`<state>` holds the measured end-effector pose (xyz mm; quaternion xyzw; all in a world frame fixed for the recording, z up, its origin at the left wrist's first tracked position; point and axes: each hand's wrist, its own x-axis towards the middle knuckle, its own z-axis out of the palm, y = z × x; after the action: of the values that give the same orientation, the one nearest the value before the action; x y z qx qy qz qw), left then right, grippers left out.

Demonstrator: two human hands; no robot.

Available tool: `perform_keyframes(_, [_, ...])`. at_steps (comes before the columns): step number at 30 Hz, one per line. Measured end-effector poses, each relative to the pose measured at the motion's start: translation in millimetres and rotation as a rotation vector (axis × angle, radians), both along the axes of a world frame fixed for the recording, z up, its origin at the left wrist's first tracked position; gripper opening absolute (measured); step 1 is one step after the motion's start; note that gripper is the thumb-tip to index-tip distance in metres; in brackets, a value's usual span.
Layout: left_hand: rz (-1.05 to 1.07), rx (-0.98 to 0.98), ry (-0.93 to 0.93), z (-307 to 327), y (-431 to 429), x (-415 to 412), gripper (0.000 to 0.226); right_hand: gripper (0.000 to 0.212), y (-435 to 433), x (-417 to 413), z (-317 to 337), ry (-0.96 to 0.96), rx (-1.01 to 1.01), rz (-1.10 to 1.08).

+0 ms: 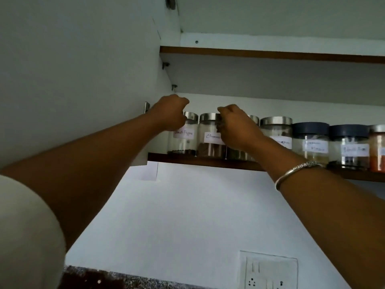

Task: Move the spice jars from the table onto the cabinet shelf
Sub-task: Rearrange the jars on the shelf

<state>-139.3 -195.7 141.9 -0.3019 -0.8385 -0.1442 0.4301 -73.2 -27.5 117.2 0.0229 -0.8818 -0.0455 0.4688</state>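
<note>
A row of labelled clear spice jars stands on the cabinet's lower shelf point(208, 161). At the left end is the black pepper jar point(185, 138) with a steel lid. My left hand point(169, 113) is curled round its upper left side. Beside it stands the cinnamon jar point(209, 136), and my right hand point(235, 126) grips its right side with curled fingers. That hand hides most of a third steel-lidded jar point(253, 119). Further right stand another steel-lidded jar point(276, 132), two dark-lidded jars point(310, 142), and an orange-filled jar point(378, 149) at the frame's edge.
The open cabinet door point(73, 69) hangs close on the left of my left arm. An upper shelf point(270, 55) runs above the jars. Below are a white wall, a power socket point(268, 272) and a strip of speckled countertop point(104, 278).
</note>
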Motion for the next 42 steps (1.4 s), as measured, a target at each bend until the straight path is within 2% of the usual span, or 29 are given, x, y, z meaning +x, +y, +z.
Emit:
perform_keyframes(2, [0.004, -0.034, -0.001, 10, 5, -2, 0.040, 0.052, -4, -7, 9, 0.009, 0.049, -0.051])
perform_keyframes(8, [0.062, -0.099, 0.044, 28, 22, -19, 0.025, 0.028, -23, -34, 26, 0.020, 0.079, -0.182])
perform_keyframes(14, [0.196, -0.175, -0.005, 33, 35, -48, 0.029, 0.029, -27, -60, 39, -0.060, 0.107, -0.280])
perform_keyframes(17, [0.240, -0.204, -0.022, 31, 45, -63, 0.016, 0.007, -30, -80, 44, -0.096, 0.129, -0.349])
perform_keyframes(18, [0.251, -0.184, -0.023, 31, 48, -67, 0.023, 0.004, -29, -87, 46, -0.096, 0.126, -0.357])
perform_keyframes(19, [0.261, -0.179, -0.029, 31, 50, -72, 0.029, 0.008, -28, -93, 47, -0.103, 0.121, -0.359])
perform_keyframes(23, [0.287, -0.170, -0.067, 32, 56, -99, 0.020, 0.017, -22, -121, 51, -0.181, 0.078, -0.376])
perform_keyframes(25, [0.342, -0.251, -0.067, 33, 58, -107, 0.027, 0.025, -19, -137, 55, -0.213, 0.067, -0.397])
perform_keyframes(28, [0.344, -0.265, -0.160, 35, 64, -116, 0.034, 0.037, -16, -158, 60, -0.241, 0.032, -0.396])
perform_keyframes(33, [0.356, -0.293, -0.175, 34, 67, -134, 0.037, 0.017, -13, -177, 62, -0.342, 0.001, -0.349])
perform_keyframes(37, [0.366, -0.345, -0.167, 31, 71, -146, 0.033, 0.031, -6, -185, 61, -0.388, 0.034, -0.354])
perform_keyframes(42, [0.403, -0.399, -0.186, 32, 73, -155, 0.033, 0.024, -5, -185, 55, -0.407, -0.058, -0.303])
